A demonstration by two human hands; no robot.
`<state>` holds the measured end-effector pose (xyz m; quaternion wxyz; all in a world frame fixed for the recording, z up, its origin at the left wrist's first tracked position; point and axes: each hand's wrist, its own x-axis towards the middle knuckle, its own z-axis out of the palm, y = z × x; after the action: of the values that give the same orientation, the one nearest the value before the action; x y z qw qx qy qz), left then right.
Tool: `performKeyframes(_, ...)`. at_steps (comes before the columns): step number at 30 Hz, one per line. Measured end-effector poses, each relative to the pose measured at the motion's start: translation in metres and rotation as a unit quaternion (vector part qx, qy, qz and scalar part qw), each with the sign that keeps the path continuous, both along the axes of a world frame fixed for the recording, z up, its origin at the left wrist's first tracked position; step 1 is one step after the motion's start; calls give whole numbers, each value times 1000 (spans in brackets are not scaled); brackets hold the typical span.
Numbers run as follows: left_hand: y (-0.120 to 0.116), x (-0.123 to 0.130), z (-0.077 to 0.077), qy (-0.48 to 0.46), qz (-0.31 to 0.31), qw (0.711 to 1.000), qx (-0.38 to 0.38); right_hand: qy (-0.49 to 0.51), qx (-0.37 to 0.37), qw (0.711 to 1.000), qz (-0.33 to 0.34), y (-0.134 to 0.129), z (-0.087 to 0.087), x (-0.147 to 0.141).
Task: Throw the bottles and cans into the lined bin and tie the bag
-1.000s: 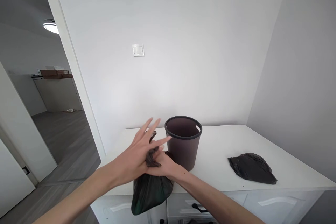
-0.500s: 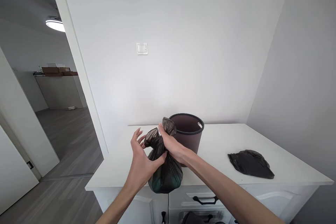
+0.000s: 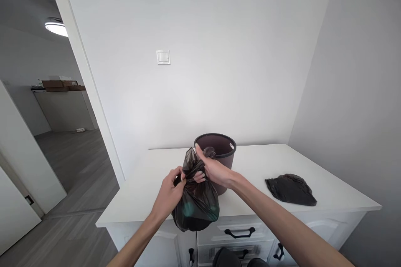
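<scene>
A filled black garbage bag (image 3: 197, 210), thin enough that something green shows through, hangs at the front edge of the white cabinet top. My left hand (image 3: 171, 190) pinches the bag's gathered neck from the left, thumb against fingers. Around the neck from the right is my right hand (image 3: 214, 170), its thumb raised and some fingertips showing through the gathered plastic. Loose ends of the bag stick up above both hands. Right behind them stands a dark purplish trash can (image 3: 224, 160) with a black rim, partly covered by my right hand and the bag.
Another black plastic bag (image 3: 291, 190) lies flat on the right of the white cabinet top (image 3: 250, 200). Below are drawers with black handles (image 3: 239, 232). A wall with a light switch (image 3: 163, 57) rises behind; a doorway opens on the left.
My left hand has closed from spread fingers into a pinch on the bag's neck. My right hand has stayed on the neck, and the view has shifted slightly.
</scene>
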<state>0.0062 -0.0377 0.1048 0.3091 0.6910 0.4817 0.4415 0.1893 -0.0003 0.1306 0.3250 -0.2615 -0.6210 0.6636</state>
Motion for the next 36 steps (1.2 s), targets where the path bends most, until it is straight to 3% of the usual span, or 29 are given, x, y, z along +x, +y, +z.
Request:
performKeyframes(3, 1, 4, 7, -33, -74, 996, -49, 18, 15, 999, 47, -1, 2, 12)
performKeyframes(6, 2, 10, 11, -94, -141, 978, -124, -18, 65, 997, 42, -7, 4, 25)
performKeyframes(10, 6, 15, 13, -129, -137, 962, -196, -68, 162, 984, 25, -19, 8, 43)
performKeyframes(13, 10, 18, 16, -122, -111, 967, -195, -83, 255, 963, 18, -24, 6, 52)
performKeyframes(16, 10, 19, 21, -79, -96, 983, -137, -91, 301, 945, -93, -21, -6, 51)
performKeyframes(20, 5, 23, 18, 57, -70, 996, 19, -88, 336, 897, -272, -10, -29, 39)
performKeyframes(24, -2, 27, 6, 184, -90, 961, 186, -17, 404, 831, -382, -7, -41, 20)
performKeyframes(26, -6, 28, 1, 196, -101, 955, 201, 18, 437, 799, -414, -8, -42, 12)
performKeyframes(28, -9, 28, 0, 150, -85, 973, 153, 44, 451, 778, -435, -10, -41, 6)
performKeyframes(31, -12, 32, 8, 3, -37, 999, 26, 55, 469, 755, -455, -9, -41, 0)
performKeyframes(33, -12, 37, 17, -96, -34, 992, -77, 41, 486, 743, -458, -8, -42, -2)
performKeyframes(36, -9, 44, 28, -217, -57, 954, -199, 5, 509, 733, -450, -7, -43, -2)
